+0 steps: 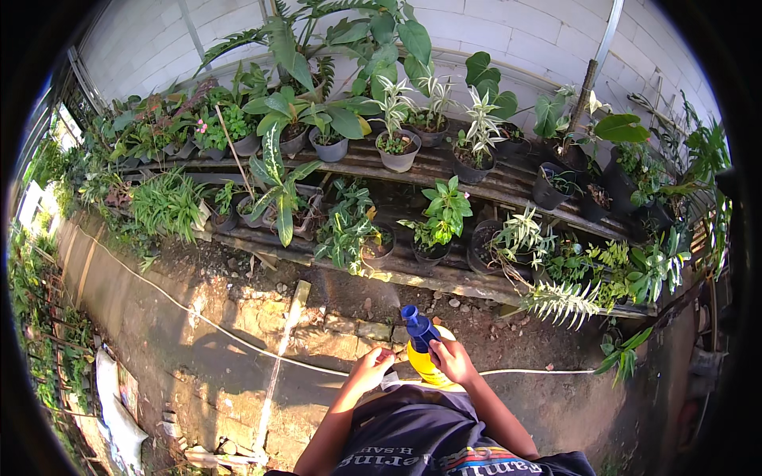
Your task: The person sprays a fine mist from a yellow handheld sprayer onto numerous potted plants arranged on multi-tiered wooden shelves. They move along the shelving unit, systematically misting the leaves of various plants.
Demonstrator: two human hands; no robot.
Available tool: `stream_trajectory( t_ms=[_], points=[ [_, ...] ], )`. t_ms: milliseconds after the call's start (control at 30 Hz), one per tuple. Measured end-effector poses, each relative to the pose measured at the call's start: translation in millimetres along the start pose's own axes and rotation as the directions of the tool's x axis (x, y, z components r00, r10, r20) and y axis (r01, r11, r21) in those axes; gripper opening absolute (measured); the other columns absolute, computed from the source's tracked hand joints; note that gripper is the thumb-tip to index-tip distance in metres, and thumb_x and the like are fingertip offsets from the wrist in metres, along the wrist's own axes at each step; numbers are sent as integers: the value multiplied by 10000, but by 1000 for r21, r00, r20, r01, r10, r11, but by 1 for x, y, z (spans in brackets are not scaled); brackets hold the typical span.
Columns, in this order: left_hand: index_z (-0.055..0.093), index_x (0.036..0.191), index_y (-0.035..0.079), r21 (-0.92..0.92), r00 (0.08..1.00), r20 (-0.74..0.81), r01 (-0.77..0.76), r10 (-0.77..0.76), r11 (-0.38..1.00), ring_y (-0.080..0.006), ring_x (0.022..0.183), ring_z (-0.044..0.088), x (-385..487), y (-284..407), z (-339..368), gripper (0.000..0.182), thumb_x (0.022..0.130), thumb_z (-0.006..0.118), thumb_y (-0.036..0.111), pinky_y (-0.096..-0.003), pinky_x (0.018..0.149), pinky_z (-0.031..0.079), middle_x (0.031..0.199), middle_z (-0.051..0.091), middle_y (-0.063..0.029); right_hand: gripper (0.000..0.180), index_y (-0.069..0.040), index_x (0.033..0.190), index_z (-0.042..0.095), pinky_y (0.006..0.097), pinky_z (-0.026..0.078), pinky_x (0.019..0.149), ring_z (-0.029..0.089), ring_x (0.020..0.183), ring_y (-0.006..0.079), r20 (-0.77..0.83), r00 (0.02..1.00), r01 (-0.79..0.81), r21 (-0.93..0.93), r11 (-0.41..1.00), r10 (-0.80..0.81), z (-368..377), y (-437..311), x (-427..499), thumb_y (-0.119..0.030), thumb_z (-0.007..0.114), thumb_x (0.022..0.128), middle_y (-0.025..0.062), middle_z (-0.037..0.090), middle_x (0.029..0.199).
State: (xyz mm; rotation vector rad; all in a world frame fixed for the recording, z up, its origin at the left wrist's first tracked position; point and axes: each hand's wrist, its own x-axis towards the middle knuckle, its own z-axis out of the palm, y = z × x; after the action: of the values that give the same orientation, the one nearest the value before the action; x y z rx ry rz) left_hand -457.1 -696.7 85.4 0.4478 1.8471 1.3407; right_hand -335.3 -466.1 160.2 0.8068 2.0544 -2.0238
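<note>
My right hand [453, 360] grips the blue spray head [419, 328] of a yellow spray bottle [426, 364], held upright in front of my waist. The blue nozzle points away from me, towards the plant shelves. Just left of the bottle is my left hand [372, 368], its fingers curled in and nothing visible between them. A small dark and pale object [390, 378] shows beside its wrist; I cannot tell what it is. Beyond the nozzle, a leafy plant with a pink flower [445, 209] and a potted plant with a yellowing leaf [381, 243] stand on the lower shelf.
Two tiers of slatted shelving [470, 288] bear several potted plants along a white block wall [476, 27]. A pale hose [223, 329] crosses the ground before me, over a wooden strip [292, 312]. At lower left lies a white sack [119, 416].
</note>
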Motion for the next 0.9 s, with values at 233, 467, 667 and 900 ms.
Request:
stream_trajectory(
  t_ms=[233,467,667,900],
  points=[
    [701,1172,53,34,999,-33,3,-2,999,-100,815,617,-11,3,-11,287,1043,680,308,-273,731,513,950,698,-12,400,-50,879,574,288,378,513,465,535,92,-136,991,34,105,994,-20,12,2,2,-366,463,1097,-12,508,649],
    [699,1147,47,-7,999,-3,38,-38,999,-104,802,610,-9,-4,-16,276,1044,686,303,-276,722,511,926,687,-10,386,-49,875,559,299,379,503,462,511,110,-149,989,44,139,989,-23,16,10,-3,-340,467,1111,2,516,661],
    [701,1138,57,11,1000,13,21,-22,1000,-118,796,623,-5,-14,-10,300,1040,684,340,-297,726,523,902,694,-29,389,-60,878,538,314,380,482,471,502,136,-357,931,92,436,895,78,14,32,-5,-362,463,1111,22,500,651],
    [696,1155,59,43,997,76,28,-31,999,-117,808,622,0,-5,-4,329,1044,674,368,-301,726,520,905,689,-31,360,-67,919,529,317,394,499,460,518,143,-581,801,233,524,819,145,-4,39,-25,-363,459,1111,24,502,668]
  ],
)
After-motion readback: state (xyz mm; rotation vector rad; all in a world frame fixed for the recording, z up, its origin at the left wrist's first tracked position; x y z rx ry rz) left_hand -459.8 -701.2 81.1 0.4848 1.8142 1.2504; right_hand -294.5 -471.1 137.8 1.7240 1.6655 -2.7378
